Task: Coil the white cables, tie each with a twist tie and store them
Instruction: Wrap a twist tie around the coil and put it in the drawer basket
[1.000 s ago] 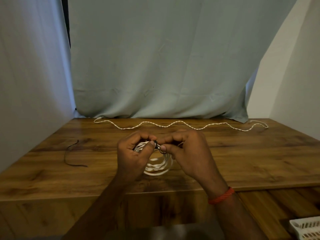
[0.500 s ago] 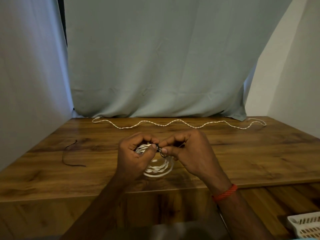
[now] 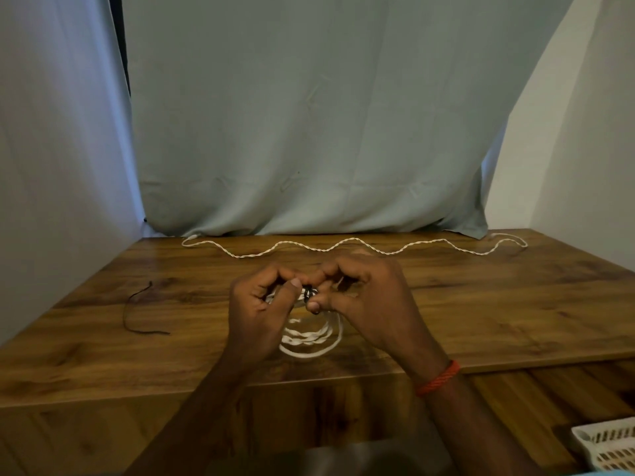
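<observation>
A coiled white cable [image 3: 311, 340] lies on the wooden table [image 3: 498, 314] in front of me, its upper part hidden by my hands. My left hand [image 3: 259, 312] grips the coil's top with curled fingers. My right hand [image 3: 369, 300] pinches a dark twist tie [image 3: 308, 292] wrapped round the coil between the two thumbs. A second white cable [image 3: 343, 247] lies stretched in waves along the table's far edge. Another dark twist tie [image 3: 137, 314] lies loose at the left.
A white slotted plastic basket [image 3: 608, 448] shows at the bottom right corner, below the table edge. Pale cloth hangs behind and on both sides of the table. A red band circles my right wrist.
The hands have stayed together over the coil; the right fingers have turned the twist tie slightly, and its loop has drawn in tighter against the cable.
</observation>
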The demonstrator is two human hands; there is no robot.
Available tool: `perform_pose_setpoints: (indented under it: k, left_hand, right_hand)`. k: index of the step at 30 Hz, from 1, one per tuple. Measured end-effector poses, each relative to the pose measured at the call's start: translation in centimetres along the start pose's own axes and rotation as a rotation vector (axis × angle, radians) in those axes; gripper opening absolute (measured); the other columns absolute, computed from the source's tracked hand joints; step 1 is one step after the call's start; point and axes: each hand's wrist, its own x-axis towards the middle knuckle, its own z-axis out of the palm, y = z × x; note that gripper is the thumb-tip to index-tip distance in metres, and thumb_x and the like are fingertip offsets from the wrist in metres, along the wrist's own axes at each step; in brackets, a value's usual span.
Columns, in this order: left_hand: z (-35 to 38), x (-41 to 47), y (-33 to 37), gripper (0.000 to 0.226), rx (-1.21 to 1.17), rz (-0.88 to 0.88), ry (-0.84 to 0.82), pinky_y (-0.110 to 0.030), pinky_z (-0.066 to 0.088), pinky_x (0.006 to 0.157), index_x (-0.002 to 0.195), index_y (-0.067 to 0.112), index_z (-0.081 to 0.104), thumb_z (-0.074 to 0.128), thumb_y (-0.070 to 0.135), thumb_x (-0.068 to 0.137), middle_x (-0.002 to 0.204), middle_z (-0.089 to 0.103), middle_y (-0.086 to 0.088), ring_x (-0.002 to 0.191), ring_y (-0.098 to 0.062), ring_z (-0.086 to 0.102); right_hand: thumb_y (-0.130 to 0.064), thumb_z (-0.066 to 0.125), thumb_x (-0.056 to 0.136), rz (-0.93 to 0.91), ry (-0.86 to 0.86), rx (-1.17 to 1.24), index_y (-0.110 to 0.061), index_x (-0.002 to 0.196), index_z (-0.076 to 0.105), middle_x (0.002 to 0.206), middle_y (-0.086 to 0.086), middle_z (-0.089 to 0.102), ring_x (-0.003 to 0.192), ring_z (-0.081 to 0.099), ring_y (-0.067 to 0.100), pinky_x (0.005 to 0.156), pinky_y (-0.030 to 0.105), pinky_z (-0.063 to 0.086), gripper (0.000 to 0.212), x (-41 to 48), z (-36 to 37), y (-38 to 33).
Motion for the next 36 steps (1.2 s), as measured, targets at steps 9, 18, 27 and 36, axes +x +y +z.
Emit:
perform_pose_setpoints:
  k: [9, 18, 27, 36]
  left_hand:
    - [0.6, -0.3, 0.5, 0.010, -0.009, -0.011, -0.003, -0.019, 0.047, 0.062, 0.080, 0.018, 0.066, 0.058, 0.023, 0.083, 0.076, 0.068, 0.003, 0.067, -0.006, 0.062]
    - [1.4, 0.2, -0.2, 0.021, -0.082, -0.108, -0.073, -0.030, 0.044, 0.055, 0.071, 0.005, 0.058, 0.058, 0.025, 0.078, 0.067, 0.059, -0.011, 0.060, -0.018, 0.054]
    - [2.9, 0.6, 0.0, 0.010, -0.510, -0.575, -0.173, -0.022, 0.038, 0.039, 0.066, 0.011, 0.060, 0.056, 0.010, 0.074, 0.058, 0.055, -0.005, 0.041, -0.012, 0.046]
    - [3.3, 2.0, 1.0, 0.008, -0.536, -0.871, -0.461, -0.039, 0.063, 0.063, 0.071, 0.000, 0.072, 0.067, 0.003, 0.076, 0.072, 0.067, -0.022, 0.062, -0.029, 0.069]
  right_hand:
    - [-0.005, 0.083, 0.074, 0.335, -0.102, 0.425, -0.001, 0.101, 0.075, 0.091, 0.009, 0.078, 0.088, 0.075, 0.026, 0.083, 0.040, 0.061, 0.029, -0.6, 0.0, 1.9]
    - [-0.007, 0.086, 0.071, 0.357, -0.102, 0.407, -0.002, 0.093, 0.075, 0.082, 0.009, 0.077, 0.074, 0.074, 0.017, 0.065, 0.024, 0.057, 0.025, -0.8, -0.3, 2.1]
    - [-0.021, 0.087, 0.074, 0.293, -0.099, 0.207, -0.011, 0.085, 0.071, 0.073, 0.006, 0.074, 0.062, 0.068, 0.020, 0.059, 0.039, 0.056, 0.022, -1.2, -2.0, 2.1]
    - [-0.023, 0.081, 0.081, 0.248, -0.206, 0.049, -0.015, 0.092, 0.070, 0.076, 0.007, 0.071, 0.067, 0.065, 0.017, 0.065, 0.038, 0.054, 0.017, -2.5, -5.4, 2.7]
